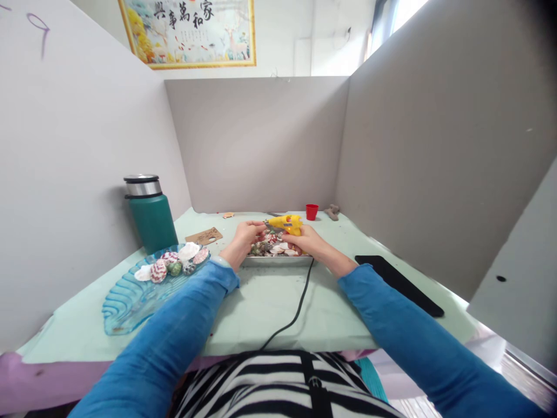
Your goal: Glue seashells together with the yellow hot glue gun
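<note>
My right hand (307,239) is closed around a yellow glue gun (287,223), its nozzle pointing left; the gun's black cord (300,305) trails back toward me. My left hand (243,237) is curled with fingertips pinched near the nozzle, over a metal tray (278,260) filled with several coloured shells (272,246). What the left fingers hold is too small to make out. Both hands hover above the tray at the table's middle.
A blue shell-shaped glass dish (126,296) with several shells lies at the left. A green flask (150,212) stands behind it. A brown card tag (204,236), a small red cup (311,212), a black strip (400,284) and grey partition walls surround the table.
</note>
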`<act>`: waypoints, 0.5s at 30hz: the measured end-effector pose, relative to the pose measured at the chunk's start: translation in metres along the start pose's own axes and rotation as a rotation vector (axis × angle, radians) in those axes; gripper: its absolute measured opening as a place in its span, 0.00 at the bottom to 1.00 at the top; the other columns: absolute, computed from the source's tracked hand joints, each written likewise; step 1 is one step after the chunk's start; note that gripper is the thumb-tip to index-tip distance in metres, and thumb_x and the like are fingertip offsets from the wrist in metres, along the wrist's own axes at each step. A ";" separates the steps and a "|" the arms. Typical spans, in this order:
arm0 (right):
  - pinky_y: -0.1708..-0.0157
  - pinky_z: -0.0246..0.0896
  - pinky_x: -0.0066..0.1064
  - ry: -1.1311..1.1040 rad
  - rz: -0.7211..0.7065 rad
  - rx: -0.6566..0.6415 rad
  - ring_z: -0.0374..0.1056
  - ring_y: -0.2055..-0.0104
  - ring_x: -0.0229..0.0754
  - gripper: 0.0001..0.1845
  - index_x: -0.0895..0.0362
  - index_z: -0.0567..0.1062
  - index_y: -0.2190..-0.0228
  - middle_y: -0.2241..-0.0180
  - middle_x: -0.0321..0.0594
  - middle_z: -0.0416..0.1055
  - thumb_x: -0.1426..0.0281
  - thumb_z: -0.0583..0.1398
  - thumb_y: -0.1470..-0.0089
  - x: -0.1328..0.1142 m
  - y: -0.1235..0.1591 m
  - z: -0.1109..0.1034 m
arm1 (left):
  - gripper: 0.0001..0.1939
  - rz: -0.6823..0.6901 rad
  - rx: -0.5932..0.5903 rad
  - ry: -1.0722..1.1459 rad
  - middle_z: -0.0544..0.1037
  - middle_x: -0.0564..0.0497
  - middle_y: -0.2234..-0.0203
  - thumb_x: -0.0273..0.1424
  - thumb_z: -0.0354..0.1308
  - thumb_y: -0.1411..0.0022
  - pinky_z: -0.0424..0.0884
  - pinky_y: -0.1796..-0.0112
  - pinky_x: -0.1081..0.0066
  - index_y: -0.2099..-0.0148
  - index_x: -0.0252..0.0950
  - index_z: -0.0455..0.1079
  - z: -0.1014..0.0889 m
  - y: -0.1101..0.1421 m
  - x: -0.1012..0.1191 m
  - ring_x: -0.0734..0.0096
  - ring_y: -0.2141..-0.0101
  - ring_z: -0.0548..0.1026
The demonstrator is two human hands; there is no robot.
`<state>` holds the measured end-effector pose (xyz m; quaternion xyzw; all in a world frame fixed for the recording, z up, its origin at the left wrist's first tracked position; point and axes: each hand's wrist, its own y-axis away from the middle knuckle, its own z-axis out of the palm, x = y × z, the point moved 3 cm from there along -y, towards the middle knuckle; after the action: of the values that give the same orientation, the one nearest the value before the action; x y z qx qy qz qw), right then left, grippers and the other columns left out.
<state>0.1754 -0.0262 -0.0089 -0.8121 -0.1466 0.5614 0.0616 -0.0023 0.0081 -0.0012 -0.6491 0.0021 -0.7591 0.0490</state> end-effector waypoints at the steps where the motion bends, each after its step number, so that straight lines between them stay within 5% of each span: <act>1: 0.87 0.51 0.22 0.001 0.000 0.001 0.56 0.86 0.30 0.10 0.59 0.73 0.74 0.82 0.33 0.67 0.64 0.64 0.52 0.001 0.000 0.000 | 0.08 -0.001 -0.001 0.000 0.72 0.51 0.80 0.16 0.64 0.51 0.68 0.75 0.74 0.70 0.29 0.70 0.000 0.000 0.000 0.78 0.82 0.69; 15: 0.87 0.52 0.23 0.001 0.007 0.014 0.56 0.86 0.30 0.08 0.59 0.73 0.74 0.82 0.33 0.66 0.66 0.63 0.52 -0.002 0.001 0.000 | 0.09 0.009 -0.007 -0.011 0.72 0.52 0.80 0.17 0.66 0.53 0.68 0.76 0.75 0.70 0.30 0.70 -0.002 -0.003 -0.003 0.79 0.82 0.69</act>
<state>0.1747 -0.0275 -0.0078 -0.8125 -0.1398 0.5621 0.0653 -0.0036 0.0114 -0.0039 -0.6533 0.0077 -0.7554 0.0502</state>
